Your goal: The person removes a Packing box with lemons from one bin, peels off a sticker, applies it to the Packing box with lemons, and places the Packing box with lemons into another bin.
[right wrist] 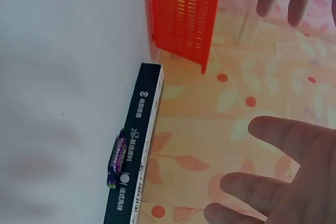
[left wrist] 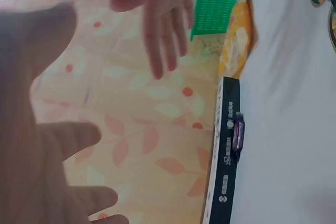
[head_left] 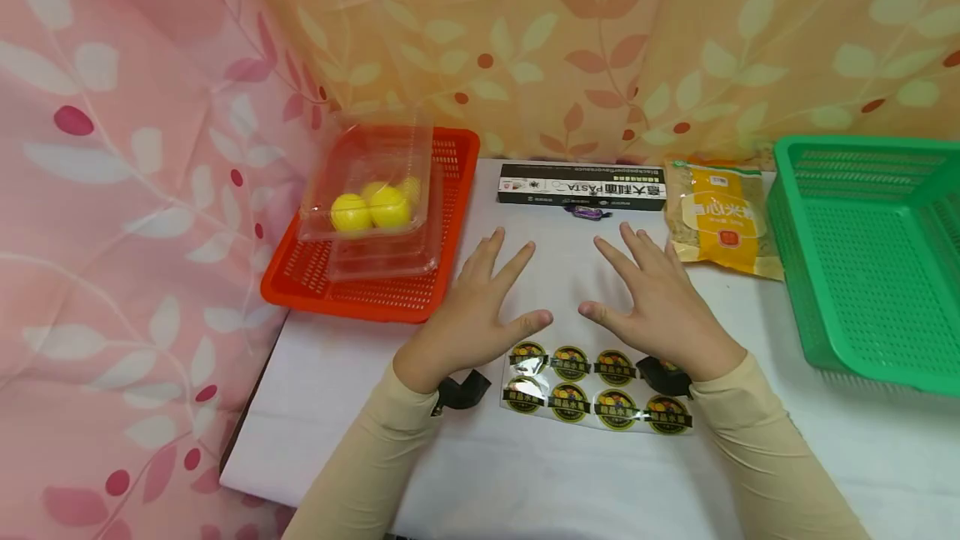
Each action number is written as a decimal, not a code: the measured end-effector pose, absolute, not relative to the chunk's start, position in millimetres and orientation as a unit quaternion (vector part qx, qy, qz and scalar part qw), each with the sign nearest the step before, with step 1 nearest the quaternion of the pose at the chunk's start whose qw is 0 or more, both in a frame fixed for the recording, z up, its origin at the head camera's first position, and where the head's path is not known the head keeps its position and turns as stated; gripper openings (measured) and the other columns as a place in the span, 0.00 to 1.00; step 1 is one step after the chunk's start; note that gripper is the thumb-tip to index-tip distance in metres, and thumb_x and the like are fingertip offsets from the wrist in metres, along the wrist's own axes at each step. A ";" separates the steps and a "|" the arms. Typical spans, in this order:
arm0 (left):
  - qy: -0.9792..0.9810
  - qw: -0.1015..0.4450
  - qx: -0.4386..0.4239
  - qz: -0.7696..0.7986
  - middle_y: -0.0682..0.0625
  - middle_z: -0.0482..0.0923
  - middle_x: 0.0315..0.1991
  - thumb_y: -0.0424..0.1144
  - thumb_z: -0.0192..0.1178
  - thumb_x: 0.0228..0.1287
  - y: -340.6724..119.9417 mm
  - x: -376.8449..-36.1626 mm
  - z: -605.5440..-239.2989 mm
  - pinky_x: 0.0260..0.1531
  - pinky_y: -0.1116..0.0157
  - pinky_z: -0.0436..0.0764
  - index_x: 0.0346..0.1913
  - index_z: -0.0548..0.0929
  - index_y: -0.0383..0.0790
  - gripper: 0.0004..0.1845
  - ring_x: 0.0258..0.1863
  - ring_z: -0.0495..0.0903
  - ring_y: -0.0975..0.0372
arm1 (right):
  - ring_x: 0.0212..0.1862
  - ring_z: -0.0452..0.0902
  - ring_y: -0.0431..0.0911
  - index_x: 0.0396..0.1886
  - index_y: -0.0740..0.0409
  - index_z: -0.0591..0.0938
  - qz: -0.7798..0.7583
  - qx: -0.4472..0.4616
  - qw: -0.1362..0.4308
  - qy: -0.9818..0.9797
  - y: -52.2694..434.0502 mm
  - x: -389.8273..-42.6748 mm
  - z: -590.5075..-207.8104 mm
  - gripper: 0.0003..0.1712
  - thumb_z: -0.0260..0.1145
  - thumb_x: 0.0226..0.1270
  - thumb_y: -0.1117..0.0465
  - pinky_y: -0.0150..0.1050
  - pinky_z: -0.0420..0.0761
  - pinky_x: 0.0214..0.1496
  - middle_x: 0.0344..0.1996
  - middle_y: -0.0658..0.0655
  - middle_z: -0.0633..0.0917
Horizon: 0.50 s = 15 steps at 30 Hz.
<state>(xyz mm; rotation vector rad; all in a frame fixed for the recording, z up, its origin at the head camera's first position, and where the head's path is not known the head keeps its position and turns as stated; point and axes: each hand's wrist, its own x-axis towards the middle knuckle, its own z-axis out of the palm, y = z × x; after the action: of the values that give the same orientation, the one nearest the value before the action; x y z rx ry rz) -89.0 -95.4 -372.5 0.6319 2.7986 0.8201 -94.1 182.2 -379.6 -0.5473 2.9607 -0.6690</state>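
Both hands are held over the white table with fingers spread and nothing in them. My left hand (head_left: 480,311) is to the right of the red basket (head_left: 348,308). My right hand (head_left: 663,307) faces it, nearest the yellow-and-clear food bag (head_left: 723,219). A sheet of round fruit stickers (head_left: 570,402) lies flat below and between the wrists. Beyond the fingertips, a purple-wrapped candy (head_left: 588,212) lies against the front of a black-and-white pasta box (head_left: 581,186). The left wrist view shows my left hand (left wrist: 47,150) blurred; the right wrist view shows my right hand (right wrist: 294,166) with fingers apart.
Clear plastic containers (head_left: 386,263) sit stacked and tilted in the red basket, with several yellow round items (head_left: 389,207) showing through. A green basket (head_left: 798,298) stands at the right. Floral curtains (head_left: 525,48) border the table's back and left.
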 end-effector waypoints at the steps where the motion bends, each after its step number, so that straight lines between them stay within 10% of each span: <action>1: 0.930 0.076 0.204 0.297 0.48 0.36 0.87 0.74 0.55 0.69 -98.1 -89.8 -372.3 0.75 0.32 0.55 0.85 0.51 0.63 0.49 0.85 0.38 0.48 | 0.80 0.48 0.75 0.84 0.51 0.63 -0.219 -0.176 0.032 0.959 181.5 -94.7 -380.0 0.53 0.66 0.69 0.29 0.73 0.40 0.79 0.83 0.71 0.53; 7: 0.866 -0.006 0.157 0.474 0.46 0.67 0.77 0.54 0.60 0.77 -118.1 -94.2 -373.7 0.74 0.44 0.67 0.81 0.64 0.44 0.37 0.76 0.66 0.52 | 0.79 0.50 0.76 0.83 0.54 0.64 -0.241 -0.169 0.055 0.954 181.0 -96.4 -387.0 0.53 0.66 0.69 0.29 0.73 0.46 0.79 0.82 0.72 0.55; 15: 0.678 -0.217 0.074 0.698 0.37 0.87 0.41 0.29 0.61 0.75 -151.7 -103.8 -378.1 0.42 0.64 0.88 0.50 0.81 0.23 0.10 0.38 0.88 0.56 | 0.82 0.48 0.70 0.84 0.52 0.62 -0.303 -0.166 0.102 0.933 177.9 -94.5 -389.1 0.49 0.64 0.74 0.32 0.75 0.53 0.76 0.83 0.67 0.55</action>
<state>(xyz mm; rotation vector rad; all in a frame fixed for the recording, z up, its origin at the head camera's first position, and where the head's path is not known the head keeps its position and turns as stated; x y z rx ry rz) -103.8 -151.7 -378.1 0.2726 2.4851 2.5598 -94.5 177.9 -389.1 -0.4891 2.7548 -0.8936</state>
